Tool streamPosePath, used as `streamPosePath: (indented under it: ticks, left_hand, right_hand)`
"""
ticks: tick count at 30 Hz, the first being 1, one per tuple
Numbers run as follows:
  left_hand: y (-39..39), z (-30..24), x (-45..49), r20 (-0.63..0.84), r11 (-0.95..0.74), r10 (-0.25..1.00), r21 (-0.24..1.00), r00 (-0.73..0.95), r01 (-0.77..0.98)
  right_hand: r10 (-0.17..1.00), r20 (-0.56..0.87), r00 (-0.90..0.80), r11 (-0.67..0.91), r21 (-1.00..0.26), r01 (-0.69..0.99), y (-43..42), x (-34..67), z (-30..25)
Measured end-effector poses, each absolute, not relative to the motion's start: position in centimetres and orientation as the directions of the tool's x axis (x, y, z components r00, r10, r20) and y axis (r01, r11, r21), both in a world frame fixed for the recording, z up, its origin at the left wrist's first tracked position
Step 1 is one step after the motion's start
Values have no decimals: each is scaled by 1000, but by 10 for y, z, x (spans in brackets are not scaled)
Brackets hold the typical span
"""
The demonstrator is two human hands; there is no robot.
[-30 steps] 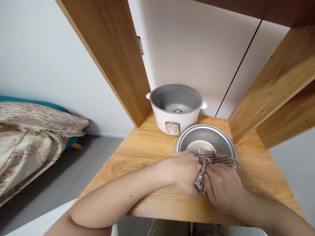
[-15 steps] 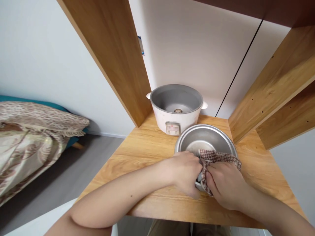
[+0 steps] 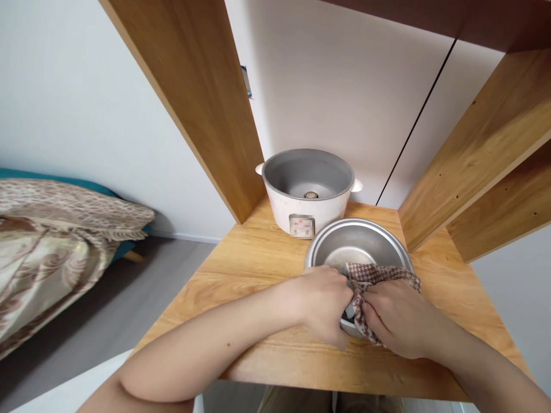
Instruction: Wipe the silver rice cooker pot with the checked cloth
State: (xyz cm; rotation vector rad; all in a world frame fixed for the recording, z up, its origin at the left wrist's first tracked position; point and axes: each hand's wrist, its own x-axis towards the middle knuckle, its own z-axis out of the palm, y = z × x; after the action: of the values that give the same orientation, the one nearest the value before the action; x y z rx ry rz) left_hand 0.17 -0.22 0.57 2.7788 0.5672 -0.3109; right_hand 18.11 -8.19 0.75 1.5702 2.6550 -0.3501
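A silver metal inner pot point(image 3: 331, 244) of a rice cooker stands upright near the front of the wooden desk. My left hand point(image 3: 325, 301) is closed over its near left rim, fingers reaching inside and thumb outside. Bunched in my closed right hand point(image 3: 396, 315) is a brown-and-white checked cloth point(image 3: 379, 272), pressed against the near right rim and draped partly inside and partly over the edge. My two hands are close together, and they hide the near side of the pot. Behind it sits the white rice cooker body point(image 3: 279, 209), lidless, with its round metal sensor showing at the bottom.
The wooden desk top point(image 3: 249, 264) is bounded by an upright wooden panel point(image 3: 193, 97) at the left and wooden boards point(image 3: 473, 155) at the right. A pale wall stands behind. At far left is a patterned cover point(image 3: 64, 258) on teal furniture.
My right hand has shifted very slightly with the cloth along the near rim. My left hand keeps its grip on the pot, which has hardly moved.
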Motion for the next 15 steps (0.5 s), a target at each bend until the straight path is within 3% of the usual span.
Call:
streamPosePath:
  ticks: [7, 15]
  left_hand:
    - [-3, 6, 2, -255, -867, 349, 278, 902, 414]
    - [-2, 4, 1, -254, -883, 346, 237, 903, 406]
  right_hand:
    - [931, 55, -361, 365, -172, 915, -96, 160, -17]
    - [869, -121, -481, 455, -190, 870, -84, 178, 8]
